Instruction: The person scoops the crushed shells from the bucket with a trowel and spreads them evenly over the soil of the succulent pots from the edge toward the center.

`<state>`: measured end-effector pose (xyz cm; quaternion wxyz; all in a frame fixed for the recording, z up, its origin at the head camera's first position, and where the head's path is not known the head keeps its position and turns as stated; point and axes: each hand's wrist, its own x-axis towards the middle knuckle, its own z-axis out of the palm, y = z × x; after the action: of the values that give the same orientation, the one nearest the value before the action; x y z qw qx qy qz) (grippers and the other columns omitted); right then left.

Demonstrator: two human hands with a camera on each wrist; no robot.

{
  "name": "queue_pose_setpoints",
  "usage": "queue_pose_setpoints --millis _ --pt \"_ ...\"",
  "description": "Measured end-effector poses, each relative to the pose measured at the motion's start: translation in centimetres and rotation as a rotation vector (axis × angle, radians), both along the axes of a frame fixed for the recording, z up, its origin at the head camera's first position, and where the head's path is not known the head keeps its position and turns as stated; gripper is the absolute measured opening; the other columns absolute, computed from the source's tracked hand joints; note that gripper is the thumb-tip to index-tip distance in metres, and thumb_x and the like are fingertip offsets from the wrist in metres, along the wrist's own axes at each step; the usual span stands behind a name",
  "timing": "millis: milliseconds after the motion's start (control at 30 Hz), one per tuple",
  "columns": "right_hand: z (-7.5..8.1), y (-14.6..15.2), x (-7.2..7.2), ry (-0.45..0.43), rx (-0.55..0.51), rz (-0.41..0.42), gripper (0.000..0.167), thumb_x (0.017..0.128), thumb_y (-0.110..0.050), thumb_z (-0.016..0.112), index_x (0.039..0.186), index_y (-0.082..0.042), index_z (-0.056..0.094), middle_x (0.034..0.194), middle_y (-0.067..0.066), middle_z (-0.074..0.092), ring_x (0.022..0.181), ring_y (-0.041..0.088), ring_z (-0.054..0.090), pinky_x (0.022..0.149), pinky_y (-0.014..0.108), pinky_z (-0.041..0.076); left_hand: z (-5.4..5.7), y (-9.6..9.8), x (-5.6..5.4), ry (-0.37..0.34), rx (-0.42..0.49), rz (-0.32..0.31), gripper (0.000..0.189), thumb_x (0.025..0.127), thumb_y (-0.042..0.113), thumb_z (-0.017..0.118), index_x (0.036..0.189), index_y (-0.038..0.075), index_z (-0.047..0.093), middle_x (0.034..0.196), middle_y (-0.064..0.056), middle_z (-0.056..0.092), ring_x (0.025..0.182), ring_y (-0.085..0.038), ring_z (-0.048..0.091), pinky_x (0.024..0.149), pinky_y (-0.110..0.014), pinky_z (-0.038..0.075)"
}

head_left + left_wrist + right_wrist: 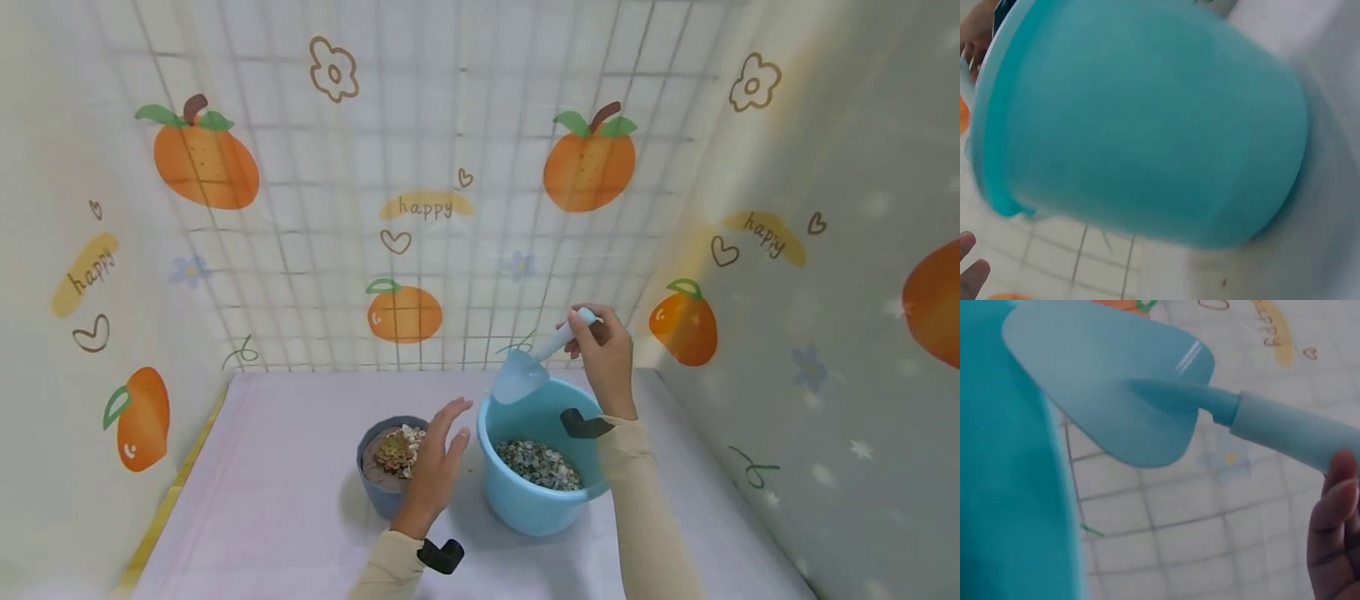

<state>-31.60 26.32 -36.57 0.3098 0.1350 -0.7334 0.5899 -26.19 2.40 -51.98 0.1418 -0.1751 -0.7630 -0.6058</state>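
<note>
My right hand (609,358) grips the end of the handle of a light blue trowel (519,377) above the far rim of a blue bucket (528,510). The trowel blade (1110,381) points down to the left and shows a bare face in the right wrist view. Grey and white gravel (538,465) lies in the bottom of the bucket. Fingers spread and holding nothing, my left hand (435,475) hovers between the bucket and a blue-grey flower pot (384,498), hiding part of the pot. A succulent (396,452) grows in it, with pale stones on the soil beside it.
A pale cloth (285,492) covers the table. Behind stands a wire grid under a curtain (420,133) printed with oranges, and curtain panels also close off the left and right sides.
</note>
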Motion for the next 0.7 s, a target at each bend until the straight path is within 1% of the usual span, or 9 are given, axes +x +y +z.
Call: queue_pose_setpoints --millis 67,167,300,400,467,533,600,633,700 --pt "-0.3 0.8 0.1 -0.042 -0.004 -0.035 0.024 0.104 -0.008 0.065 0.121 0.01 0.065 0.1 0.033 0.071 0.061 0.019 0.062 0.06 0.025 0.055 0.0 0.9 0.2 -0.012 -0.007 -0.025 0.042 0.112 0.032 0.049 0.153 0.026 0.052 0.163 -0.002 0.039 0.152 -0.028 0.032 0.115 -0.065 0.03" --pt "-2.0 2.0 -0.5 -0.102 -0.006 -0.059 0.026 0.104 -0.012 0.067 0.122 0.007 0.067 0.102 0.032 0.072 0.061 0.02 0.062 0.06 0.027 0.056 -0.2 2.1 0.4 -0.049 -0.016 -0.056 0.044 0.112 0.036 0.049 0.154 0.026 0.051 0.167 0.001 0.031 0.154 -0.028 0.026 0.115 -0.066 0.029" --pt "-5.3 3.1 -2.0 -0.144 -0.01 -0.076 0.03 0.103 -0.018 0.071 0.123 0.004 0.069 0.102 0.027 0.074 0.065 0.034 0.063 0.058 0.027 0.055 -0.7 3.2 0.4 -0.099 -0.029 -0.088 0.05 0.11 0.045 0.05 0.156 0.023 0.05 0.171 -0.003 0.022 0.156 -0.032 0.018 0.114 -0.07 0.026" --pt "-7.2 3.4 -2.6 -0.172 0.019 -0.095 0.031 0.101 -0.025 0.073 0.121 -0.001 0.072 0.099 0.021 0.076 0.067 0.041 0.064 0.057 0.025 0.054 -1.3 3.8 0.5 -0.16 -0.032 -0.101 0.057 0.107 0.052 0.052 0.158 0.027 0.046 0.172 -0.004 0.017 0.156 -0.035 0.017 0.113 -0.072 0.026" --pt "-8.0 3.4 -2.9 -0.19 0.058 -0.098 0.032 0.1 -0.03 0.074 0.119 -0.005 0.072 0.098 0.018 0.076 0.069 0.042 0.065 0.058 0.025 0.054 -1.9 4.1 0.5 -0.197 -0.024 -0.113 0.06 0.106 0.054 0.052 0.16 0.03 0.041 0.172 -0.005 0.016 0.155 -0.036 0.018 0.114 -0.071 0.026" --pt "-8.4 3.3 -3.1 -0.211 0.102 -0.094 0.033 0.1 -0.035 0.074 0.118 -0.007 0.072 0.096 0.015 0.075 0.069 0.04 0.066 0.06 0.026 0.054 -2.4 4.3 0.5 -0.217 -0.008 -0.131 0.06 0.107 0.053 0.051 0.162 0.033 0.036 0.171 -0.003 0.019 0.155 -0.033 0.02 0.115 -0.068 0.027" --pt "-8.6 3.2 -3.1 -0.24 0.155 -0.085 0.033 0.1 -0.038 0.073 0.117 -0.009 0.072 0.094 0.014 0.075 0.07 0.037 0.067 0.061 0.028 0.055 -2.8 4.5 0.4 -0.211 0.018 -0.148 0.058 0.109 0.047 0.05 0.162 0.031 0.033 0.169 -0.005 0.022 0.155 -0.031 0.021 0.117 -0.064 0.027" --pt "-8.6 3.2 -3.2 -0.252 0.181 -0.069 0.033 0.101 -0.038 0.072 0.116 -0.008 0.071 0.094 0.014 0.074 0.071 0.036 0.067 0.062 0.03 0.055 -3.0 4.6 0.4 -0.205 0.028 -0.153 0.057 0.11 0.043 0.05 0.163 0.029 0.032 0.169 -0.005 0.024 0.155 -0.03 0.022 0.117 -0.063 0.027" --pt "-8.9 3.2 -3.3 -0.289 0.238 -0.037 0.033 0.102 -0.039 0.071 0.115 -0.009 0.071 0.095 0.012 0.074 0.072 0.033 0.067 0.064 0.033 0.056 -3.1 4.7 0.4 -0.196 0.042 -0.155 0.056 0.111 0.04 0.049 0.163 0.028 0.031 0.168 -0.004 0.026 0.154 -0.028 0.023 0.118 -0.062 0.027"
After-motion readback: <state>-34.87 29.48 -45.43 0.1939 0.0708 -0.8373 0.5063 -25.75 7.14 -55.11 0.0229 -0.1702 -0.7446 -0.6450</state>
